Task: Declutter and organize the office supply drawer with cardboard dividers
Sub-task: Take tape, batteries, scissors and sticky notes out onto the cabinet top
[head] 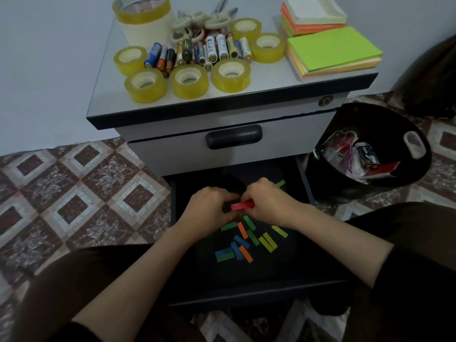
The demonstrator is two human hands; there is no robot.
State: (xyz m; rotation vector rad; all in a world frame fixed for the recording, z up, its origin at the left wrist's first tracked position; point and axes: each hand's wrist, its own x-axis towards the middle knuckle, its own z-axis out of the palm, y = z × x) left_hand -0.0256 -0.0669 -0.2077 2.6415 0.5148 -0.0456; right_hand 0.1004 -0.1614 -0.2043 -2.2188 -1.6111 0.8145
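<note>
In the open drawer (246, 302) at lower centre, loose coloured strips (246, 240) lie scattered just below your hands. Your left hand (209, 208) and right hand (269, 203) both pinch a red strip (243, 206), fingers curled on it. Loosen either and it may drop among the others.

Large tape roll (142, 13), scissors (220, 7) and top paper stack (313, 13): cut off by the upper edge. Battery (223, 46) labels: too small to read. Bin (357, 119) contents: jumbled, not identifiable. Drawer (246, 293) rear: dark, hidden under the cabinet (172, 154). Red strip (243, 206): ends covered by left hand (209, 206) and right hand (269, 201); left grip out of sight.
</note>
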